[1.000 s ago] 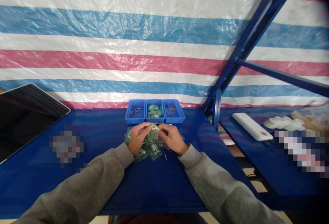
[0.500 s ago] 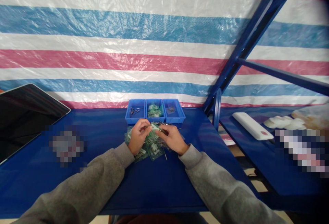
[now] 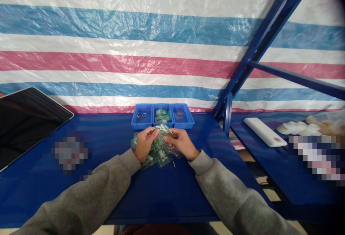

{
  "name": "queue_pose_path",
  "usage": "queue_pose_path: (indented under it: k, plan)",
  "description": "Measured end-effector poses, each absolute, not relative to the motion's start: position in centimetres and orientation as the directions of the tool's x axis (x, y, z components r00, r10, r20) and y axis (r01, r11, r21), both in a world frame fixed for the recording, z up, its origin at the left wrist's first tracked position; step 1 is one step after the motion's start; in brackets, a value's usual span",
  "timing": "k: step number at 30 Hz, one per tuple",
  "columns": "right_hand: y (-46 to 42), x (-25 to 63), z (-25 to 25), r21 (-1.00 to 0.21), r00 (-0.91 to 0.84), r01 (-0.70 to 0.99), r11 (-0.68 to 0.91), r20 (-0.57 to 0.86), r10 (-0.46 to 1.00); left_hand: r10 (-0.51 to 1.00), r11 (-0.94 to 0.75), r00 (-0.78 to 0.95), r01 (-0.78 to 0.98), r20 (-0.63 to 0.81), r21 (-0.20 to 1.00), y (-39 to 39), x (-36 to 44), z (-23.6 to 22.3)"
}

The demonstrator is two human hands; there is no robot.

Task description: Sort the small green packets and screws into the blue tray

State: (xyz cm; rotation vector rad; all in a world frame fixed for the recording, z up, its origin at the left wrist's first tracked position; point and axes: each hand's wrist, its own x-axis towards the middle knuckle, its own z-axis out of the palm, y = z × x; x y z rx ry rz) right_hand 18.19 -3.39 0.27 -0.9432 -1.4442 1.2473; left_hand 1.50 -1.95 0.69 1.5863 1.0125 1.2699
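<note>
Between them, my left hand (image 3: 145,142) and my right hand (image 3: 183,141) pinch a small clear-green plastic bag (image 3: 164,130) with pale parts inside. Both hands have thumbs and fingers closed on its sides. Beneath lies a pile of similar green bags (image 3: 161,156) holding light-coloured pieces. A thin metal pin (image 3: 174,163) pokes out on the pile's near right side. Just beyond my hands stand three blue bins: the left bin (image 3: 142,123) holds a few metal pins, the middle bin (image 3: 162,124) green bags, the right bin (image 3: 183,123) some clear plastic.
A dark-screened panel (image 3: 29,120) leans at the left of the blue table (image 3: 161,202), near a blurred-out patch. On a second table (image 3: 269,170) to the right lie a white oblong box (image 3: 265,132) and white rounded objects (image 3: 299,128). A blue metal frame (image 3: 242,69) rises between the tables.
The held bag now lies spread wider and tilted up between my hands, showing more of its surface. My right hand has shifted slightly; the bins and pile look the same.
</note>
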Motion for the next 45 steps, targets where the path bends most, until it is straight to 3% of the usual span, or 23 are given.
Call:
queue_pose_path:
  k: [4, 10, 24, 34, 45]
  plan:
    - [-3.4, 18.2, 0.3, -0.986, -0.255, -0.069, 0.15, 0.163, 0.953, 0.937, -0.333, 0.155, 0.116, 0.314, 0.936, -2.0, 1.3, 0.8]
    - [-3.2, 18.4, 0.0, -0.988, -0.235, 0.024, 0.156, 0.146, 0.961, 0.932, -0.357, 0.118, 0.13, 0.343, 0.925, -2.0, 1.3, 0.7]
    - [-3.1, 18.6, 0.1, -0.972, -0.175, 0.055, 0.227, 0.214, 0.961, 0.92, -0.312, 0.285, 0.115, 0.27, 0.943, -1.9, 1.3, 0.1]
    - [-3.8, 18.4, 1.0, -0.844, -0.083, 0.323, 0.427, 0.425, 0.902, 0.907, -0.33, 0.313, 0.116, 0.28, 0.937, -1.9, 1.4, 0.2]
    - [-3.4, 18.6, 0.4, -0.842, -0.134, 0.355, 0.407, 0.385, 0.913, 0.916, -0.329, 0.292, 0.149, 0.277, 0.932, -2.0, 1.5, 0.9]
